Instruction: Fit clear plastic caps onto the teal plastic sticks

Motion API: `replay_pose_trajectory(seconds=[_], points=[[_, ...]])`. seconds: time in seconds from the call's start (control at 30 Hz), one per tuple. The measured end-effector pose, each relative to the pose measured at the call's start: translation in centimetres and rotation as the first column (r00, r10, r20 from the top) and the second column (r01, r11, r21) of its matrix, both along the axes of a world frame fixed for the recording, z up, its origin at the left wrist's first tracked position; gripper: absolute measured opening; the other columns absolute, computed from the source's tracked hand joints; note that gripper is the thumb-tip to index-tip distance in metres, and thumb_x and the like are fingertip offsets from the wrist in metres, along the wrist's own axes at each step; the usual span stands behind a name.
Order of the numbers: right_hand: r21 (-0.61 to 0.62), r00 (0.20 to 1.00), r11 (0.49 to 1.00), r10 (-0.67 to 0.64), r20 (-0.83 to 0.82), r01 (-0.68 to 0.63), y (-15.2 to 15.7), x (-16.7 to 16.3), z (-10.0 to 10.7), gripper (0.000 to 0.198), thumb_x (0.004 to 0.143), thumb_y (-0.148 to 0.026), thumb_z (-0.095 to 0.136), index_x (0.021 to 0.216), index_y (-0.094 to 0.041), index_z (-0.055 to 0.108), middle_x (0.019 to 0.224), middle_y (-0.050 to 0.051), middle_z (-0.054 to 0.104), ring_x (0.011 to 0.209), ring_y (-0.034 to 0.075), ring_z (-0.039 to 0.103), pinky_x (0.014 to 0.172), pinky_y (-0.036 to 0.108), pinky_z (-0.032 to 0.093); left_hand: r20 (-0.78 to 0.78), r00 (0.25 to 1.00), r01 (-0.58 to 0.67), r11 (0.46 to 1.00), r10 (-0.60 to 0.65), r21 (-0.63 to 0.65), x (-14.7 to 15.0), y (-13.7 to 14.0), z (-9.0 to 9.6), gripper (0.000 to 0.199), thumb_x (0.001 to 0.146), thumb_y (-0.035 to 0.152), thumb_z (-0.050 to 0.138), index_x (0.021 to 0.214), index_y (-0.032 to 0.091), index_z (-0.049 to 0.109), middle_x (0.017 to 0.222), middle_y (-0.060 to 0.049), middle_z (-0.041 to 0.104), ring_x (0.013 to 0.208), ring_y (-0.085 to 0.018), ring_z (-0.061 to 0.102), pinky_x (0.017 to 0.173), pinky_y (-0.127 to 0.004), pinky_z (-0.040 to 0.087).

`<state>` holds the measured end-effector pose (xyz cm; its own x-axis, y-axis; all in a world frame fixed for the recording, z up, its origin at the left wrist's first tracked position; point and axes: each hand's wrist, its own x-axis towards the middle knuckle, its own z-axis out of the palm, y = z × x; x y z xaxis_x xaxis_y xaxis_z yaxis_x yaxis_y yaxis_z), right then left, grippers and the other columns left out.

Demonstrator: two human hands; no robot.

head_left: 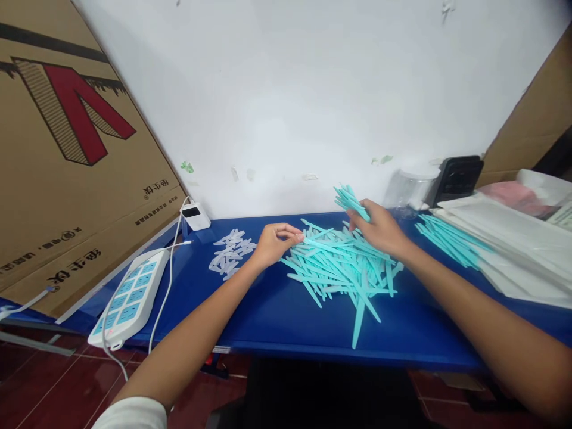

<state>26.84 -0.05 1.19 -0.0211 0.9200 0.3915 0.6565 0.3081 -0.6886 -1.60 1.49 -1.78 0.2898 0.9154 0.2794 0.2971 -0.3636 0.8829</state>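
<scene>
A loose heap of turquoise plastic sticks, flat with tapered ends, lies on the blue table. At the heap's upper left edge, my left hand pinches the end of one turquoise stick. My right hand is closed around a bundle of similar sticks, raised over the back right of the heap with the ends pointing up and left. Small translucent clear pieces are scattered left of my left hand.
A white power strip with cables and a small white device are at left. Cardboard boxes stand beyond. At right are another stick pile, white plastic bags, a clear jar and a black phone-like object.
</scene>
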Motion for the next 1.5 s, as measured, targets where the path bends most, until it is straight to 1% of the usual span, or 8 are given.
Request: replay_pose_trajectory(seconds=[0.23, 0.4, 0.53, 0.67, 0.83, 1.0, 1.27, 1.5], points=[[-0.153, 0.987, 0.976, 0.147, -0.070, -0.156, -0.6, 0.2, 1.0, 0.050, 0.092, -0.065, 0.060, 0.082, -0.017, 0.071, 0.059, 0.000, 0.061, 0.049, 0.015, 0.050, 0.057, 0.030, 0.039, -0.446, 0.871, 0.002, 0.906, 0.206, 0.423, -2.5, 1.0, 1.3, 0.031, 0.097, 0.046, 0.065, 0.109, 0.023, 0.082, 0.107, -0.007, 0.080, 0.094, -0.024, 0.065, 0.086, -0.036, 0.047], [-0.252, 0.969, 0.938, 0.207, -0.137, -0.236, -1.8, -0.3, 1.9, 0.053, 0.086, -0.069, 0.068, 0.087, -0.017, 0.071, 0.047, -0.003, 0.051, 0.044, 0.015, 0.046, 0.054, 0.031, 0.040, -0.675, 0.670, -0.099, 0.939, 0.307, 0.328, -6.6, 2.2, 3.5, 0.026, 0.093, 0.041, 0.068, 0.101, 0.020, 0.081, 0.085, -0.007, 0.077, 0.077, -0.023, 0.066, 0.070, -0.032, 0.044], [-0.261, 0.967, 0.937, 0.197, -0.161, -0.234, -1.7, -0.3, 1.9, 0.053, 0.083, -0.070, 0.071, 0.083, -0.018, 0.069, 0.046, -0.003, 0.051, 0.044, 0.014, 0.046, 0.054, 0.031, 0.040, -0.792, 0.579, -0.154, 0.980, 0.192, 0.125, -10.0, 3.0, 4.4, 0.019, 0.079, 0.037, 0.078, 0.086, 0.019, 0.078, 0.075, -0.005, 0.073, 0.065, -0.020, 0.064, 0.060, -0.030, 0.040], [-0.263, 0.970, 0.940, 0.181, -0.164, -0.220, -1.4, -0.2, 1.6, 0.047, 0.085, -0.065, 0.072, 0.084, -0.018, 0.069, 0.047, -0.004, 0.051, 0.045, 0.014, 0.047, 0.055, 0.030, 0.040, -0.791, 0.611, -0.160, 0.983, 0.028, -0.089, -13.3, 3.6, 5.0, 0.028, 0.065, 0.039, 0.085, 0.086, 0.020, 0.078, 0.074, -0.003, 0.072, 0.064, -0.019, 0.063, 0.057, -0.028, 0.041], [-0.272, 0.986, 0.952, 0.113, -0.121, -0.142, -1.4, -0.3, 1.7, 0.032, 0.090, -0.048, 0.068, 0.080, -0.018, 0.070, 0.046, -0.003, 0.051, 0.046, 0.014, 0.048, 0.059, 0.031, 0.041, -0.782, 0.623, -0.163, 0.981, 0.019, -0.106, -14.9, 3.7, 5.4, 0.042, 0.061, 0.051, 0.087, 0.088, 0.020, 0.079, 0.076, -0.003, 0.071, 0.065, -0.018, 0.061, 0.057, -0.027, 0.041], [-0.279, 0.991, 0.953, 0.097, -0.090, -0.118, -1.2, -0.3, 1.6, 0.028, 0.091, -0.042, 0.063, 0.080, -0.017, 0.072, 0.047, -0.001, 0.053, 0.046, 0.014, 0.047, 0.058, 0.031, 0.039, -0.770, 0.633, -0.089, 0.980, -0.081, -0.176, -12.5, 3.7, 4.5, 0.048, 0.059, 0.054, 0.088, 0.090, 0.019, 0.079, 0.075, -0.003, 0.072, 0.065, -0.018, 0.062, 0.057, -0.027, 0.041], [-0.260, 0.983, 0.951, 0.137, -0.123, -0.165, -1.3, -0.4, 1.4, 0.028, 0.090, -0.044, 0.066, 0.078, -0.019, 0.070, 0.047, -0.003, 0.051, 0.047, 0.015, 0.049, 0.061, 0.032, 0.042, -0.723, 0.689, -0.022, 0.995, -0.054, -0.094, -10.3, 3.9, 2.6, 0.041, 0.070, 0.057, 0.081, 0.080, 0.018, 0.074, 0.079, -0.007, 0.075, 0.069, -0.020, 0.066, 0.060, -0.028, 0.044], [-0.262, 0.957, 0.923, 0.248, -0.150, -0.280, -1.5, -0.1, 1.4, 0.042, 0.089, -0.060, 0.067, 0.085, -0.019, 0.074, 0.047, -0.002, 0.053, 0.051, 0.018, 0.055, 0.070, 0.036, 0.049, -0.394, 0.911, 0.124, 0.992, -0.121, -0.017, -6.4, 2.3, 2.7, 0.040, 0.091, 0.057, 0.067, 0.098, 0.017, 0.066, 0.082, -0.007, 0.076, 0.071, -0.017, 0.069, 0.068, -0.028, 0.052]])
